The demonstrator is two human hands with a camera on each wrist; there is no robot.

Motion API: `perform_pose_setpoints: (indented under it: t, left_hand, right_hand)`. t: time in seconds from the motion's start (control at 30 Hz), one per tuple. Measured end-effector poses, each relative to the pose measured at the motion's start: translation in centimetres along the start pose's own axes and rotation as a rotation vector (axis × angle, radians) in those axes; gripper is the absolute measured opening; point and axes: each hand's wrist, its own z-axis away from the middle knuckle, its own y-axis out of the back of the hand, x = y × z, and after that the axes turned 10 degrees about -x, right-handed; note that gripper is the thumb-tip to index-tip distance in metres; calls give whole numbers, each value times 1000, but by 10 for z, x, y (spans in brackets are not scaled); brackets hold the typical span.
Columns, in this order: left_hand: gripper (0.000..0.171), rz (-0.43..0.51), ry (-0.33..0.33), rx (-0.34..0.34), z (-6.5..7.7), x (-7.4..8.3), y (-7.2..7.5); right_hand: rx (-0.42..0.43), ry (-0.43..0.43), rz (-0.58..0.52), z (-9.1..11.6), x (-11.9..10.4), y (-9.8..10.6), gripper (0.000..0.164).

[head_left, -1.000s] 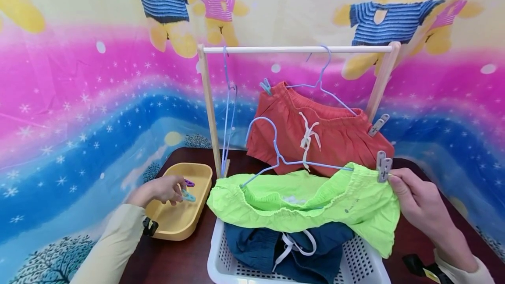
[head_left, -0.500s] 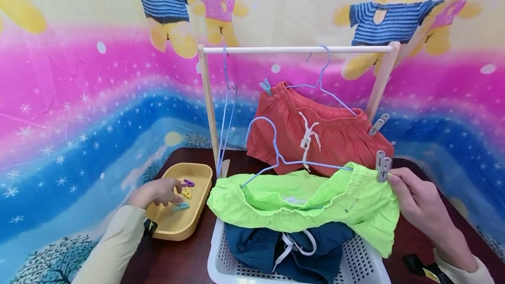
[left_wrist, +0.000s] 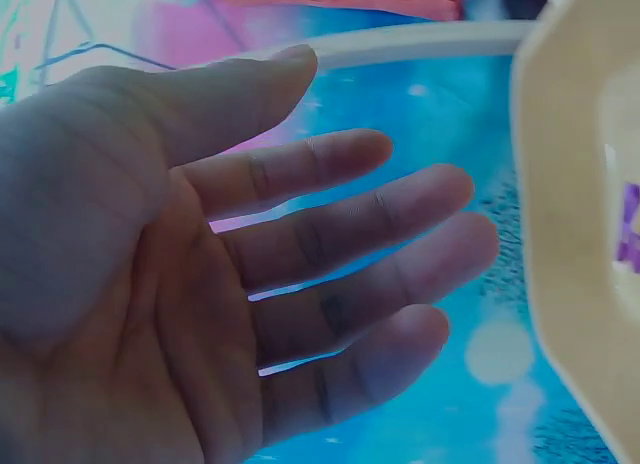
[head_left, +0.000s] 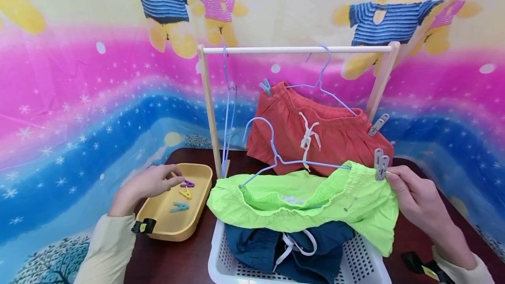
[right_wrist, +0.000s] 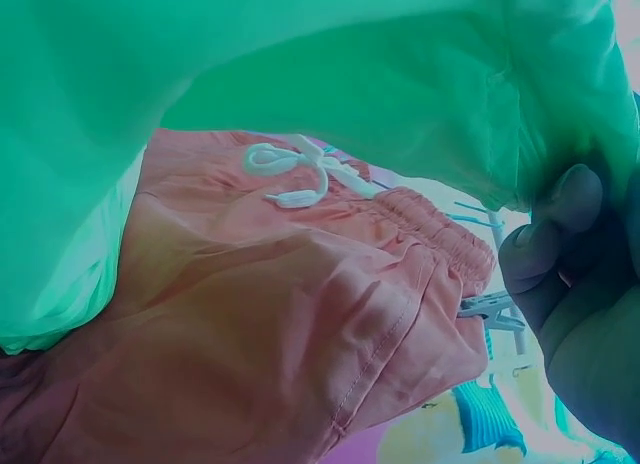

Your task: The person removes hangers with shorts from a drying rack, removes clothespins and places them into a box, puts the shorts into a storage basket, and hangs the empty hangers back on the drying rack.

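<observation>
In the head view my left hand (head_left: 155,181) is over the yellow tray (head_left: 203,207), fingertips close to a purple clothespin (head_left: 187,183). The left wrist view shows its fingers (left_wrist: 360,224) loosely extended and nothing held. A yellow clothespin (head_left: 185,193) and a teal clothespin (head_left: 179,207) lie in the tray. My right hand (head_left: 422,200) pinches the right end of the lime-green shorts (head_left: 371,214), just beside a grey clothespin (head_left: 382,168) clipped at the waistband. A blue hanger (head_left: 276,157) sits inside that waistband, its hook upright.
Red shorts (head_left: 335,139), clipped to a hanger, hang from the white rod (head_left: 272,50) of a wooden rack behind. Bare hangers (head_left: 226,113) hang at the rod's left. Below the green shorts, a white basket (head_left: 215,253) holds navy shorts (head_left: 256,249).
My left hand let go of the teal clothespin, which now lies in the tray, and shifted up and back left. The right hand and green shorts moved slightly left.
</observation>
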Motion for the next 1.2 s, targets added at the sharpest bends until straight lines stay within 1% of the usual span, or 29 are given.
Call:
perform_pose_setpoints:
  t: [0.1,0.23,0.3,0.43,0.57,0.63,0.7,0.77,0.83,0.97,1.03,1.1,1.2]
  left_hand:
    - [25,-33,-23,82,6,9,3]
    - [23,-56,-37,218,11,22,5]
    - [22,-54,-57,287,13,30,6]
    - [20,-31,-96,392,14,46,8]
    - [18,-17,-99,469,17,62,8]
    - [16,-5,-106,523,20,69,8]
    - [16,13,-128,592,23,78,8]
    - [15,30,-155,663,26,87,8]
    - [14,54,-190,712,30,98,8]
    - [10,107,-280,770,34,121,7]
    - [9,111,-323,799,35,134,7]
    - [7,94,-357,837,36,147,7]
    - [6,94,-417,873,35,168,7]
  right_hand:
    - [6,3,-11,0,1,-1,11]
    - [-7,-7,-19,-2,1,-2,11]
    - [-10,-12,-24,-3,0,-2,12]
    - [2,-15,-35,-3,1,-4,12]
    - [3,-7,-45,-2,3,-6,11]
    - [-2,-2,-41,-2,3,-7,11]
    - [-9,-1,-25,-3,3,-6,12]
    - [-9,4,-29,-3,3,-6,12]
    - [-8,12,-29,-4,3,-6,12]
    - [-10,20,-13,-4,4,-8,13]
    - [-9,23,-1,-4,4,-9,14]
    - [-10,19,2,-3,4,-10,15]
    - [-9,16,4,-4,3,-9,15]
